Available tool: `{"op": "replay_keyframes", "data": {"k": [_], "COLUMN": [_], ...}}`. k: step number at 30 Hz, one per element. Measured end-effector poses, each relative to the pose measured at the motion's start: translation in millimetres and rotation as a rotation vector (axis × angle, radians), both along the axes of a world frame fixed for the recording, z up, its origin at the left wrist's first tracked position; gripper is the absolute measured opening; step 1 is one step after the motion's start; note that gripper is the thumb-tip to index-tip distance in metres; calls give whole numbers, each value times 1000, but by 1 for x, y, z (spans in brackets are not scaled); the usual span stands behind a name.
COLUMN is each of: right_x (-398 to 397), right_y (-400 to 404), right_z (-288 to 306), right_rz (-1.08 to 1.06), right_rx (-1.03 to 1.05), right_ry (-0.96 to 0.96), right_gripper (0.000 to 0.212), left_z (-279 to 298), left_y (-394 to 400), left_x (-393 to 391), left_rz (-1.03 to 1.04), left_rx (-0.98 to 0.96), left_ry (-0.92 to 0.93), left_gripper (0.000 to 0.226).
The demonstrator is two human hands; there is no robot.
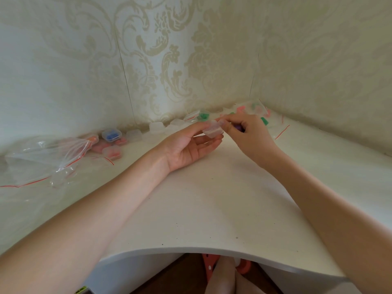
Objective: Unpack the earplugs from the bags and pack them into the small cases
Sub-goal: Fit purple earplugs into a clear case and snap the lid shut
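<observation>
Left hand [191,143] is palm-up, fingers loosely extended, small clear case [212,130] pinched between thumb and fingertips above the desk [212,204]. Right hand [247,132] is curled at the case's right edge, fingertips on the lid; something purple [239,127] shows inside the fist, likely an earplug, too hidden to confirm. Can't tell if the lid is open or closed.

Step, as I read it: opening the case to load the plug. To do it well:
- left grip on the base walls only, not across the lid seam, or it fights the hinge
- pry at the edge opposite the hinge, with a nail
- keep the purple piece tucked in the palm while the fingertips work
- work low over the desk so a dropped plug doesn't roll off the front edge

Materials:
- case: frosted translucent plastic, rigid, rounded-square, slick; probably snap-fit
- plugs look like soft foam; should compress to fit and spring back
- bags [48,158]: thin clear zip film with red seal strips, crumpled at left
- desk: matte white, smooth, curved front edge

Layout: filled cases at the back left, one blue [111,134], others orange-red [112,152]. Empty frosted cases [157,126] along the wall. Green plugs [203,116] and pink ones [241,108], some bagged, in the far right corner behind the right hand. Several cases still look empty, so I'd put the task partway.
</observation>
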State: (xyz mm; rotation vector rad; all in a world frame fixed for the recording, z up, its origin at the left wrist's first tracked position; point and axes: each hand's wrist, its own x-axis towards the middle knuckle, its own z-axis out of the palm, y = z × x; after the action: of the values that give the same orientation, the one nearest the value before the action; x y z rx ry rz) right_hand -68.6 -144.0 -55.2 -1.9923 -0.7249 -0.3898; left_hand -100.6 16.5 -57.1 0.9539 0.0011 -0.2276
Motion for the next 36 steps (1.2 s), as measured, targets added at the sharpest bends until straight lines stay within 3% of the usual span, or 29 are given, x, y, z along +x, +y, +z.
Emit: {"op": "replay_keyframes", "data": {"k": [11, 19, 23, 26, 30, 33, 36], "right_x": [2, -2, -5, -4, -5, 0, 5], "right_y": [3, 4, 6, 4, 2, 4, 7], "right_z": [-1, -1, -1, 4, 6, 3, 6], "right_rz": [125, 59, 20, -46, -58, -50, 19], "right_rx": [17, 39, 83, 176, 182, 187, 437], "right_ry": [116, 134, 185, 219, 331, 511, 746], "right_gripper": [23, 15, 18, 23, 27, 29, 25], "left_z": [0, -5, -3, -3, -4, -6, -5], "left_y": [6, 2, 1, -2, -5, -3, 0], "left_x": [1, 3, 6, 3, -2, 1, 4], "left_rz": [-75, -62, -35, -136, -278, -156, 2], "left_rx": [-62, -112, 32, 152, 129, 91, 34], "left_ry": [-29, 3, -12, -29, -10, -1, 6], "left_gripper": [19, 26, 23, 24, 29, 26, 23]}}
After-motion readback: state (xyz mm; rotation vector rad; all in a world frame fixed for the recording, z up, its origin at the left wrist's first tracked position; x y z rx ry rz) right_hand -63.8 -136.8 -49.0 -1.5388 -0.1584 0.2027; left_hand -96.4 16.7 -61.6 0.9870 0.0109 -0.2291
